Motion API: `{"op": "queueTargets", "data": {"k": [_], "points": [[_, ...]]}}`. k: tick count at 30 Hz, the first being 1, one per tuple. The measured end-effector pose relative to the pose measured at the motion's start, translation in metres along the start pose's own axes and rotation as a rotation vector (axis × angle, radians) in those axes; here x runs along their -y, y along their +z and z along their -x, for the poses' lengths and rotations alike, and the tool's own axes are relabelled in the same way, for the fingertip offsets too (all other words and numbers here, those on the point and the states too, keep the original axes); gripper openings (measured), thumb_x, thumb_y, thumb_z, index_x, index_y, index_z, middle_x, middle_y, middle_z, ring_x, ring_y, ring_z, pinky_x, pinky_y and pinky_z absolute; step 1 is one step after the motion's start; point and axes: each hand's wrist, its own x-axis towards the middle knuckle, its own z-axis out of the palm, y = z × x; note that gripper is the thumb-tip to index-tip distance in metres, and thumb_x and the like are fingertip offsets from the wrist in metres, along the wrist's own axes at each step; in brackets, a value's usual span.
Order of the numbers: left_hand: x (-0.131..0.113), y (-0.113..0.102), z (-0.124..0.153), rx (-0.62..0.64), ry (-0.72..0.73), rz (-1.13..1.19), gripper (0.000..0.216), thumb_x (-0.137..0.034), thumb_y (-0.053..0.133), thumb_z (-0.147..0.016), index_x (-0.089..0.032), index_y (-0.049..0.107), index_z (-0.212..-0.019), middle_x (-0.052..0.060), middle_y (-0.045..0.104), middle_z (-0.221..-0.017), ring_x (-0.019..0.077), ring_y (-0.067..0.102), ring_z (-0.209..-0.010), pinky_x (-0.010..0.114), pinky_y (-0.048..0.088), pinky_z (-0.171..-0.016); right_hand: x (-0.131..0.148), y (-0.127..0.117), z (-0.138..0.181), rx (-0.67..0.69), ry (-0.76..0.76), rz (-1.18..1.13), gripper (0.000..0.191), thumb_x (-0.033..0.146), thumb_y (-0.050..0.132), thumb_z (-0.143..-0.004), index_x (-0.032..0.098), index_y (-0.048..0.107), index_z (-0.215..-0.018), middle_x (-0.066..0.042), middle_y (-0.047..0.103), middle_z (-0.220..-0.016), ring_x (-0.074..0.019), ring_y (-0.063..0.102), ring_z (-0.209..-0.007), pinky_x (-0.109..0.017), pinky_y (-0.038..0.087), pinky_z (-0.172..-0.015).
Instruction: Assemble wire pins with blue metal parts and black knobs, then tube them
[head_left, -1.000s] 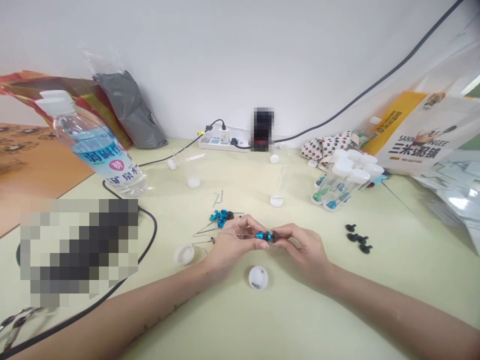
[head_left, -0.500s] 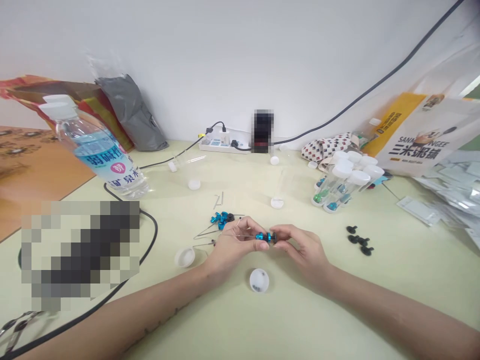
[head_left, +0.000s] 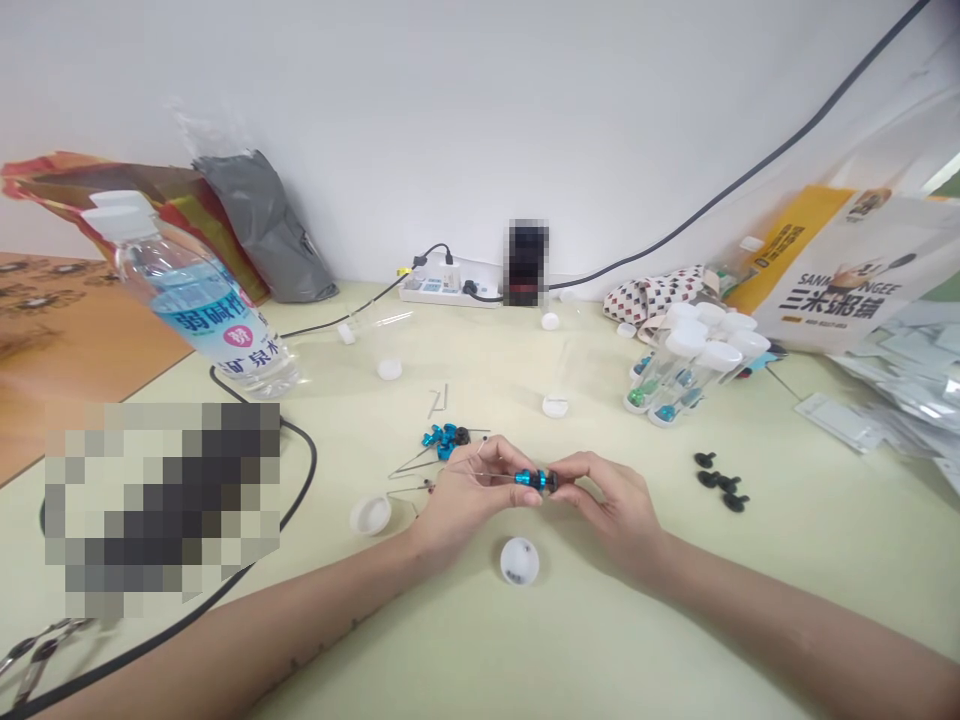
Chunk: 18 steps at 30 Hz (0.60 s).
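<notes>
In the head view, the only one here, the left hand (head_left: 469, 495) and the right hand (head_left: 611, 500) meet just above the table (head_left: 525, 650), near its front middle. Between them they hold a small blue fitting (head_left: 534, 480) that sits on a thin wire rod (head_left: 491, 473). The left thumb and forefinger are pressed together on the fitting's left part, with the rod running out leftward past the fingers. The right thumb and forefinger pinch its dark right end. The fitting looks like metal, so it is probably stiff, very light and somewhat slippery, and best gripped on its ribbed body. The rod seems thin enough to bend and is better left unloaded. A heap of blue parts (head_left: 444, 437) lies just beyond the left hand, a white cap (head_left: 519, 560) lies below the hands, and black pieces (head_left: 720, 480) lie well to the right.
</notes>
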Motion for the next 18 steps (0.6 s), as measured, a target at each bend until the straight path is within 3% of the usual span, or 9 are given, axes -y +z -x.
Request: {"op": "queueTargets", "data": {"k": [10, 18], "points": [[0.0008, -0.0003, -0.0003, 0.011, -0.007, -0.010, 0.021, -0.015, 0.079, -0.062, -0.014, 0.062, -0.074, 0.000, 0.059, -0.073, 0.0118, 0.054, -0.073, 0.023, 0.044, -0.069, -0.0006, -0.0010, 0.0000, 0.043, -0.002, 0.007, 0.011, 0.026, 0.050, -0.093, 0.021, 0.060, -0.092, -0.002, 0.068, -0.084, -0.0118, 0.062, -0.069, -0.021, 0.048, -0.061], [-0.0005, -0.0007, 0.0002, -0.033, -0.029, -0.024, 0.018, -0.017, 0.077, -0.065, -0.016, 0.061, -0.075, 0.001, 0.062, -0.078, 0.0126, 0.055, -0.076, 0.024, 0.043, -0.071, -0.0023, -0.0009, -0.0008, 0.057, -0.001, 0.048, 0.015, 0.029, 0.050, -0.093, 0.021, 0.056, -0.104, -0.003, 0.067, -0.087, -0.0135, 0.063, -0.075, -0.023, 0.050, -0.066]]}}
